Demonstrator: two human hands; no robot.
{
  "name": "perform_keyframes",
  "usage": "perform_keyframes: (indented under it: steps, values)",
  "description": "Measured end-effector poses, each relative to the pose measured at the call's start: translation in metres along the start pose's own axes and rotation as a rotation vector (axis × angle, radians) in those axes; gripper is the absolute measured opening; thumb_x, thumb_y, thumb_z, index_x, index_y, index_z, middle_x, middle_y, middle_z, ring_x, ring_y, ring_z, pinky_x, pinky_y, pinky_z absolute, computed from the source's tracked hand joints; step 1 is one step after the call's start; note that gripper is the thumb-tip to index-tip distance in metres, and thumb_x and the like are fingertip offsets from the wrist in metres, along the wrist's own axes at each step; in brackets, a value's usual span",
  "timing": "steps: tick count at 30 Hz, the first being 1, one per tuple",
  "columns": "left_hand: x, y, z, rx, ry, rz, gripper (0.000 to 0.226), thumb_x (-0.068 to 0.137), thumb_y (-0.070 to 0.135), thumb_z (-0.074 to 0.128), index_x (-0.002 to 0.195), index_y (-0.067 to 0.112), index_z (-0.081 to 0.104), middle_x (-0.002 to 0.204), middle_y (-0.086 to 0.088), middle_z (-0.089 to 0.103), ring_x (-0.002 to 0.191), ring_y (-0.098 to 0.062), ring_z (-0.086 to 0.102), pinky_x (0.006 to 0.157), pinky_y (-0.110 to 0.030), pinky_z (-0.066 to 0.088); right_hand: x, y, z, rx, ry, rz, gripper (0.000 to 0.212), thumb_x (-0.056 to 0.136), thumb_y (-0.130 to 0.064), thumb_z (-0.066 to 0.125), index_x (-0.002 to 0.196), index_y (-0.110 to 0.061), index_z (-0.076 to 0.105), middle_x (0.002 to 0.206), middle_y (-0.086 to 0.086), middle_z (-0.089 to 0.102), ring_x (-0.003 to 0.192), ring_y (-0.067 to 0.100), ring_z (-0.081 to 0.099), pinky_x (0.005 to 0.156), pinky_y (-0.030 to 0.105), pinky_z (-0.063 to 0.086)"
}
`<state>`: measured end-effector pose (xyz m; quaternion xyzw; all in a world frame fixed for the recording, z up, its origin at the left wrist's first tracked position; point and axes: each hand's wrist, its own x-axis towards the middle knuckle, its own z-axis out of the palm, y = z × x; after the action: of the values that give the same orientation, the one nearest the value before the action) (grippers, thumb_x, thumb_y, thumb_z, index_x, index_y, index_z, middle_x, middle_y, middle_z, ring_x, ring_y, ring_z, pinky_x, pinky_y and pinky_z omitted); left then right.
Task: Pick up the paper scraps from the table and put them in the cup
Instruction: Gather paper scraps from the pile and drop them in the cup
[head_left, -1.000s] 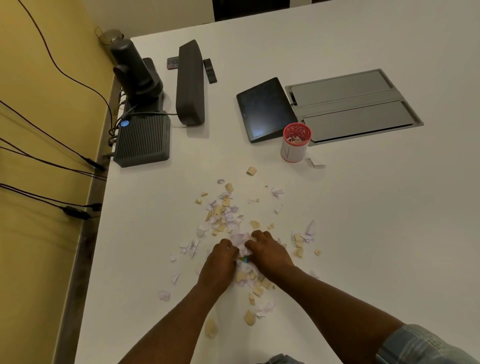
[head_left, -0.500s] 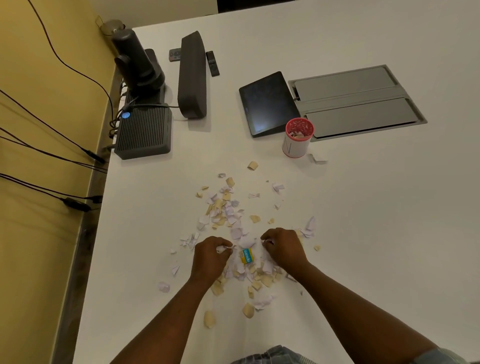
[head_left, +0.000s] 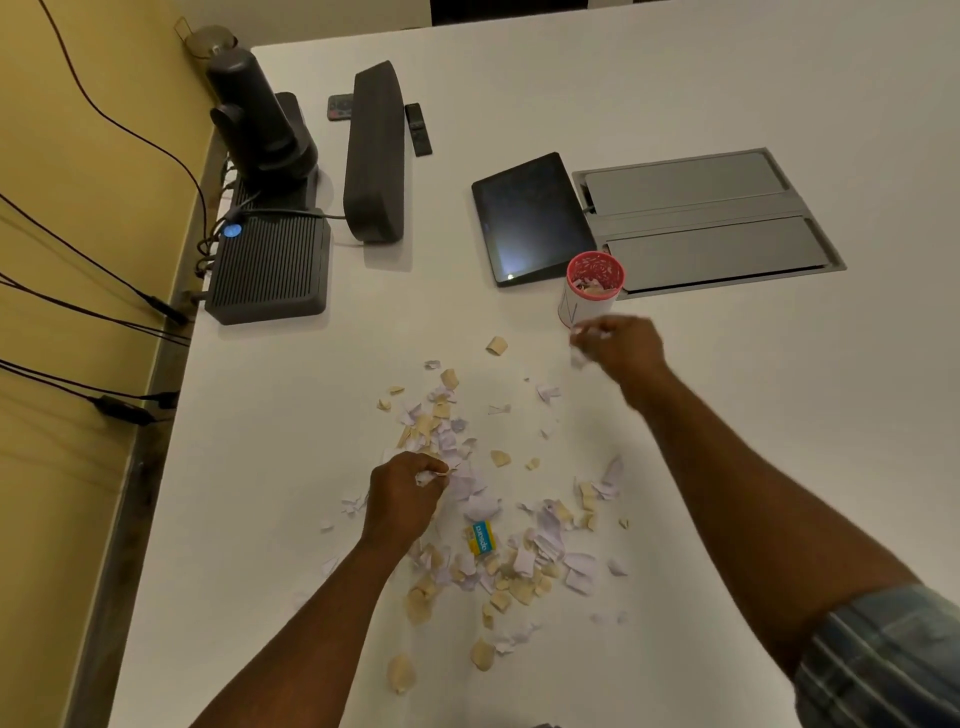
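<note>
Half a second ago both hands sat close together over the pile of paper scraps (head_left: 488, 530); now the right hand (head_left: 621, 347) has travelled up to the centre-right of the frame and hovers just below the cup (head_left: 589, 293), its fingers curled round a small white bunch of scraps (the hand is blurred, so the exact grip is hard to read). The left hand (head_left: 402, 493) has stayed low at centre, slightly left, fingers bent and pinching a few white pieces at the upper edge of the pile.

Scraps, white and tan, lie scattered across the white table (head_left: 779, 441) from mid-frame down toward the bottom, thickest between the two forearms. Among them lies a small yellow and blue label (head_left: 482, 538). The cup, white with a red rim, stands upright at upper centre-right and already has scraps inside. It is just beside a dark tablet (head_left: 530, 218) and the grey floor-box lid (head_left: 701, 223) set into the table. At upper left stand a dark ribbed box (head_left: 270, 267), a camera (head_left: 254, 114) and a long speaker bar (head_left: 375, 150).
</note>
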<state>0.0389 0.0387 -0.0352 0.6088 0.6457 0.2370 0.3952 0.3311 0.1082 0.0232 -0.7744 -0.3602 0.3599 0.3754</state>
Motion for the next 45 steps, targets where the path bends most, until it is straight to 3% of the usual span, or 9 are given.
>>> perform_keyframes:
  steps: [4, 9, 16, 21, 25, 29, 36, 41, 45]
  values:
    - [0.003, -0.004, 0.003, -0.006, -0.007, -0.028, 0.009, 0.075, 0.007, 0.076, 0.082, 0.011, 0.072, 0.089, -0.003, 0.072, 0.087, -0.014, 0.066, 0.081, -0.024, 0.051, 0.061, -0.030, -0.013, 0.042, 0.137, 0.019, 0.010, 0.079, -0.025, 0.073, 0.075, -0.017, 0.071, 0.085, 0.005, 0.071, 0.083, 0.019, 0.067, 0.082, 0.039, 0.058]
    - [0.007, -0.007, 0.006, -0.014, -0.008, -0.035, 0.010, 0.075, 0.008, 0.076, 0.084, 0.010, 0.072, 0.089, -0.002, 0.072, 0.086, -0.012, 0.066, 0.079, -0.023, 0.052, 0.110, -0.038, -0.010, -0.213, 0.205, -0.082, 0.015, 0.083, -0.021, 0.066, 0.090, -0.009, 0.073, 0.092, 0.007, 0.072, 0.088, 0.022, 0.068, 0.076, 0.028, 0.055]
    - [0.011, -0.004, 0.009, 0.001, 0.005, 0.012, 0.011, 0.075, 0.008, 0.077, 0.084, 0.010, 0.071, 0.087, 0.001, 0.070, 0.082, -0.006, 0.063, 0.073, -0.001, 0.045, 0.133, -0.048, 0.004, -0.849, -0.097, -0.085, 0.049, 0.083, -0.028, 0.072, 0.120, 0.001, 0.057, 0.113, 0.017, 0.064, 0.105, 0.034, 0.061, 0.090, 0.038, 0.051]
    - [0.014, -0.002, 0.010, 0.014, -0.009, 0.014, 0.011, 0.076, 0.009, 0.076, 0.085, 0.011, 0.071, 0.087, 0.003, 0.069, 0.082, -0.006, 0.064, 0.073, 0.000, 0.043, 0.134, -0.055, 0.004, -0.848, 0.004, -0.186, 0.033, 0.086, -0.023, 0.068, 0.110, 0.001, 0.065, 0.103, 0.018, 0.067, 0.093, 0.032, 0.065, 0.079, 0.034, 0.051]
    - [0.016, -0.002, 0.012, 0.011, -0.016, -0.002, 0.009, 0.076, 0.011, 0.076, 0.084, 0.012, 0.071, 0.086, 0.004, 0.069, 0.080, 0.002, 0.062, 0.070, 0.001, 0.043, 0.123, -0.044, -0.008, -0.565, 0.319, -0.329, 0.023, 0.090, -0.017, 0.054, 0.096, -0.004, 0.072, 0.093, 0.012, 0.072, 0.079, 0.021, 0.067, 0.073, 0.016, 0.046]
    - [0.022, 0.003, 0.018, -0.012, -0.033, -0.005, 0.009, 0.076, 0.010, 0.076, 0.083, 0.014, 0.072, 0.087, 0.003, 0.071, 0.082, 0.001, 0.063, 0.072, -0.002, 0.045, 0.107, 0.002, -0.018, -0.315, 0.526, -0.189, 0.026, 0.091, -0.013, 0.049, 0.105, -0.007, 0.069, 0.102, 0.009, 0.071, 0.086, 0.018, 0.065, 0.072, 0.004, 0.036]
    - [0.062, 0.057, 0.037, -0.093, -0.100, 0.115, 0.009, 0.075, 0.010, 0.078, 0.081, 0.010, 0.072, 0.087, 0.002, 0.071, 0.077, 0.005, 0.064, 0.071, -0.006, 0.048, 0.101, 0.088, -0.003, -0.701, -0.110, -0.038, 0.063, 0.092, -0.036, 0.055, 0.147, -0.020, 0.031, 0.155, 0.007, 0.027, 0.142, 0.027, 0.025, 0.113, 0.044, 0.026]
    - [0.106, 0.108, 0.051, -0.093, -0.083, 0.201, 0.010, 0.076, 0.013, 0.077, 0.085, 0.010, 0.072, 0.092, -0.004, 0.072, 0.083, -0.010, 0.066, 0.075, -0.016, 0.052, 0.064, 0.105, 0.017, -0.739, -0.137, -0.143, 0.061, 0.096, -0.040, 0.047, 0.149, -0.016, 0.028, 0.159, 0.005, 0.017, 0.145, 0.025, 0.015, 0.116, 0.043, 0.022]
    - [0.139, 0.157, 0.064, -0.095, -0.086, 0.260, 0.012, 0.079, 0.014, 0.074, 0.090, 0.010, 0.073, 0.092, -0.002, 0.070, 0.071, -0.002, 0.060, 0.057, 0.000, 0.043, 0.027, 0.110, 0.030, -0.700, -0.139, -0.198, 0.063, 0.097, -0.046, 0.041, 0.149, -0.016, 0.025, 0.159, 0.003, 0.015, 0.146, 0.021, 0.013, 0.119, 0.038, 0.017]
